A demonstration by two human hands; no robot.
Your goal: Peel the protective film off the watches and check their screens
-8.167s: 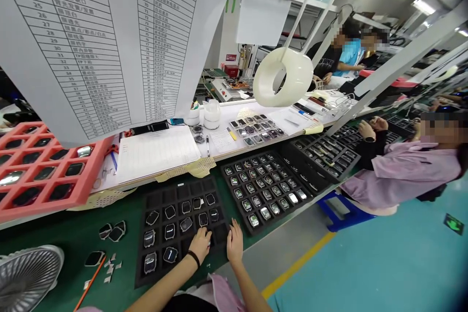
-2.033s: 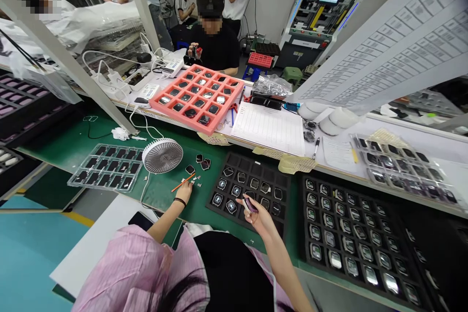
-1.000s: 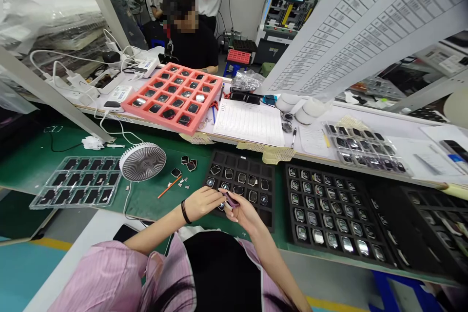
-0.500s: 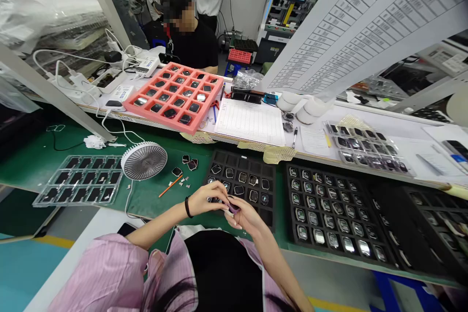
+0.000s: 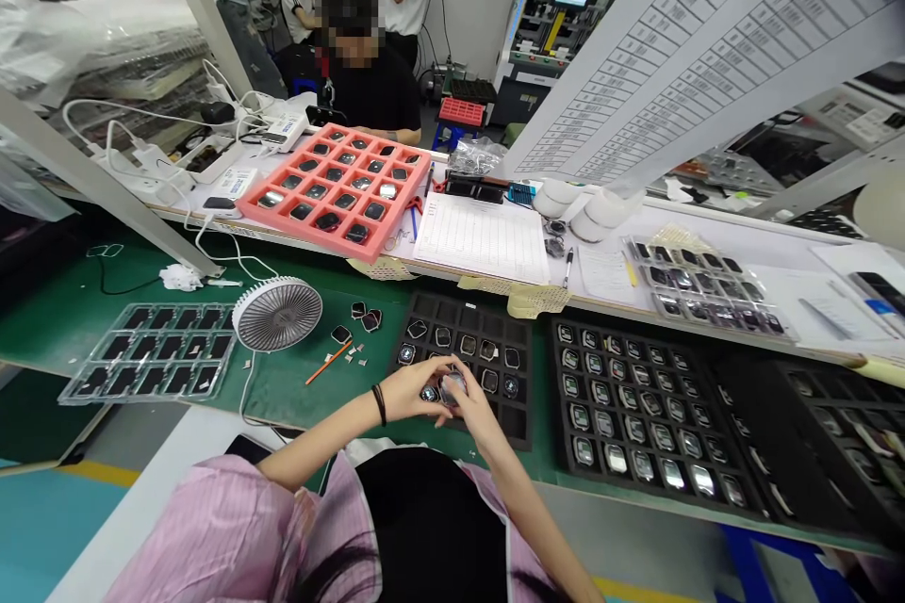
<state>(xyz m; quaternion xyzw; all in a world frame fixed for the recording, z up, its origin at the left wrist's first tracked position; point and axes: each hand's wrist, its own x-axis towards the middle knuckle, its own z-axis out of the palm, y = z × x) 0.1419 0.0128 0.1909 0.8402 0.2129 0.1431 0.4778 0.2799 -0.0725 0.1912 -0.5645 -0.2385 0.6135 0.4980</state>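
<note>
Hands: left hand and right hand both are grasping one watch between the fingers.
Watch: square smartwatch body, glossy glass and metal, is held over the black foam tray.

Left hand, right hand around a watch case over a black tray

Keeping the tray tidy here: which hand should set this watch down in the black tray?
Probably your right hand: it holds the watch with the left hand and sits nearer the black tray's empty corner cell.
</note>
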